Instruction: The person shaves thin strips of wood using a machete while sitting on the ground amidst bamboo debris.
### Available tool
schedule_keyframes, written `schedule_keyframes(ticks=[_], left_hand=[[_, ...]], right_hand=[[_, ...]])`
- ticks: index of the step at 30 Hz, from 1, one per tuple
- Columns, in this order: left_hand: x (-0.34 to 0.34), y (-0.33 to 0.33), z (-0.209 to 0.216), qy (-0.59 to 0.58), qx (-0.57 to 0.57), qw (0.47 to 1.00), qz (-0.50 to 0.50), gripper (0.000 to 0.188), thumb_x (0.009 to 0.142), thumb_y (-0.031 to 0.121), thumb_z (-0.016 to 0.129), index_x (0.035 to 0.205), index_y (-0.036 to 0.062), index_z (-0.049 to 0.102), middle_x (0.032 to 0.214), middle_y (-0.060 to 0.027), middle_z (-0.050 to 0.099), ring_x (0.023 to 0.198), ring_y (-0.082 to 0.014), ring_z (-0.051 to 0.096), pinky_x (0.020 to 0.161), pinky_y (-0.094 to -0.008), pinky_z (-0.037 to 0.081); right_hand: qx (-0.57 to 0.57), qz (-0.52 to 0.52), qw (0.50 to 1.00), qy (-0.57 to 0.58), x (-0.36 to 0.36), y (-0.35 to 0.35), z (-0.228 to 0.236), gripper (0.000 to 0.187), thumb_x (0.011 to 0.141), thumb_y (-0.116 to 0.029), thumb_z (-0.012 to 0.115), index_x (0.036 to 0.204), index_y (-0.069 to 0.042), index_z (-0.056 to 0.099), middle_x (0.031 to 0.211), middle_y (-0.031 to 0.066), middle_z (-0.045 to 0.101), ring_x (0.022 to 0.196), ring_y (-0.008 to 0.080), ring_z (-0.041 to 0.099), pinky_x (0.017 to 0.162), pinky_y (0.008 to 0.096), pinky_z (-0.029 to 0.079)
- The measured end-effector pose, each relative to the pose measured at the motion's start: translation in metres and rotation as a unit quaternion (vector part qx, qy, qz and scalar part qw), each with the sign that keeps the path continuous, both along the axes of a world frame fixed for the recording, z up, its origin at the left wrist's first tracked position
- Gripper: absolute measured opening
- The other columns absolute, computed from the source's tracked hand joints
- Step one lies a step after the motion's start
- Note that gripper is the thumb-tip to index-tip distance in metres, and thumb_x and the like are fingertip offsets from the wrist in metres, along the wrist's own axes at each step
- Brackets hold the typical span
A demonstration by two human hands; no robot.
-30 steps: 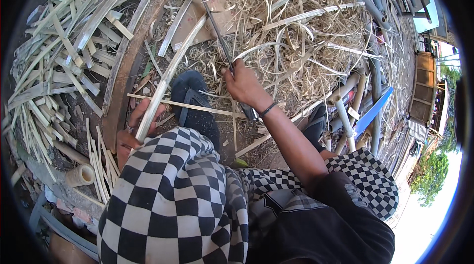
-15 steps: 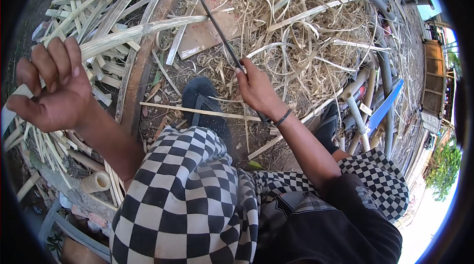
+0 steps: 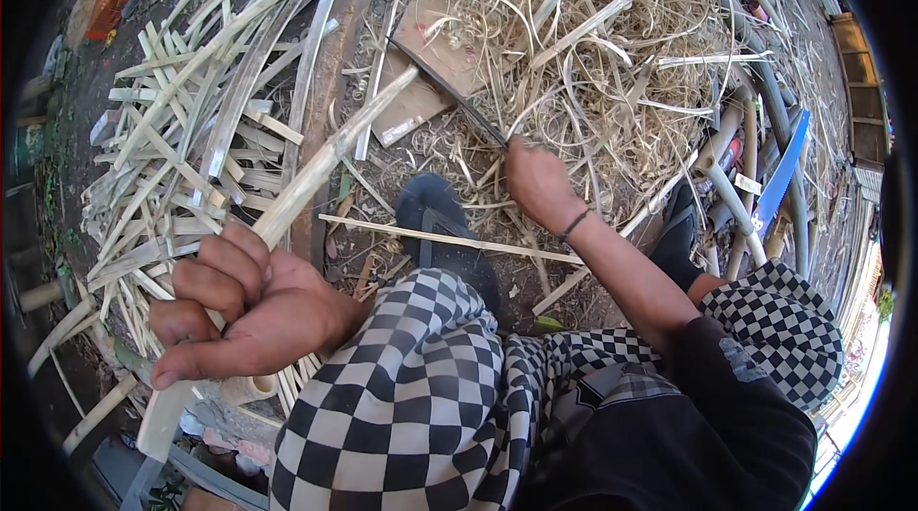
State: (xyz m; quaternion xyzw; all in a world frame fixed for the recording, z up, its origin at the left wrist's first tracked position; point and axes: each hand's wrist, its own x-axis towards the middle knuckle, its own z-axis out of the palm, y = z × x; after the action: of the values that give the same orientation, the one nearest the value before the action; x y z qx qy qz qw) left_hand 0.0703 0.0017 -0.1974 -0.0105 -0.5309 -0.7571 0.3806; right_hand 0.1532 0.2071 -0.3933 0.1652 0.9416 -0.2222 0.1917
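Note:
My left hand is closed round a long pale bamboo strip. One end of the strip sticks out below my thumb; the other slants up and away to the right. In my right hand I grip a dark, thin-bladed knife, its handle hidden in my fist. The blade points up and left, its far part close to the strip's far end. Whether blade and strip touch, I cannot tell. A flat brown board lies on the ground beneath them.
Curly bamboo shavings heap up ahead. Split strips are piled at left beside a wooden beam. A thin strip crosses over my shoe. At right lie a blue saw and bamboo poles.
My left hand has come right and nearer my knee, pulling the strip back so it slopes more steeply. My right hand and the knife appear slightly farther right and lower.

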Motion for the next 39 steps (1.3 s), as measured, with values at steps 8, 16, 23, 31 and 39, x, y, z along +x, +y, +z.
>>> schedule_keyframes(ticks=[8, 16, 23, 31, 39], left_hand=[[0.014, -0.024, 0.008, 0.096, 0.064, 0.979, -0.168, 0.056, 0.099, 0.064, 0.037, 0.073, 0.0159, 0.028, 0.052, 0.0038, 0.019, 0.045, -0.0079, 0.011, 0.043, -0.0260, 0.013], [0.009, -0.024, -0.002, 0.174, 0.007, 0.931, -0.320, 0.054, 0.100, 0.063, 0.037, 0.076, 0.0143, 0.032, 0.051, 0.0030, 0.026, 0.042, -0.0075, 0.018, 0.042, -0.0233, 0.019], [0.002, -0.010, 0.000, 0.123, 0.023, 0.984, -0.129, 0.051, 0.099, 0.062, 0.040, 0.086, 0.0126, 0.034, 0.063, 0.0013, 0.030, 0.049, -0.0085, 0.023, 0.047, -0.0254, 0.027], [0.005, -0.008, -0.003, 0.209, -0.011, 0.929, -0.306, 0.056, 0.094, 0.067, 0.043, 0.086, 0.0121, 0.036, 0.057, 0.0000, 0.039, 0.036, -0.0080, 0.024, 0.035, -0.0257, 0.024], [0.011, -0.015, 0.004, 0.186, -0.031, 0.943, -0.276, 0.059, 0.093, 0.069, 0.042, 0.082, 0.0118, 0.036, 0.054, 0.0007, 0.035, 0.038, -0.0073, 0.024, 0.036, -0.0242, 0.026]], right_hand=[[-0.102, 0.054, 0.991, 0.063, -0.011, -0.034, 0.101, 0.028, 0.100, -0.023, 0.048, 0.094, 0.004, 0.054, 0.065, 0.0243, 0.062, 0.065, 0.0462, 0.064, 0.063, 0.0542, 0.052], [-0.243, 0.049, 0.955, 0.161, -0.016, -0.058, 0.123, 0.016, 0.099, -0.017, 0.052, 0.097, -0.001, 0.052, 0.058, 0.0208, 0.056, 0.058, 0.0457, 0.059, 0.057, 0.0534, 0.047], [-0.263, 0.026, 0.941, 0.210, -0.020, -0.089, 0.100, 0.016, 0.097, -0.015, 0.053, 0.104, -0.002, 0.050, 0.066, 0.0222, 0.060, 0.064, 0.0451, 0.061, 0.060, 0.0530, 0.048], [-0.254, 0.045, 0.946, 0.196, -0.020, -0.078, 0.133, 0.017, 0.098, -0.018, 0.052, 0.104, -0.002, 0.052, 0.065, 0.0218, 0.061, 0.062, 0.0442, 0.062, 0.059, 0.0524, 0.050], [-0.252, 0.072, 0.948, 0.181, -0.022, -0.080, 0.152, 0.020, 0.098, -0.020, 0.053, 0.099, 0.000, 0.055, 0.061, 0.0233, 0.061, 0.061, 0.0455, 0.063, 0.058, 0.0532, 0.051]])
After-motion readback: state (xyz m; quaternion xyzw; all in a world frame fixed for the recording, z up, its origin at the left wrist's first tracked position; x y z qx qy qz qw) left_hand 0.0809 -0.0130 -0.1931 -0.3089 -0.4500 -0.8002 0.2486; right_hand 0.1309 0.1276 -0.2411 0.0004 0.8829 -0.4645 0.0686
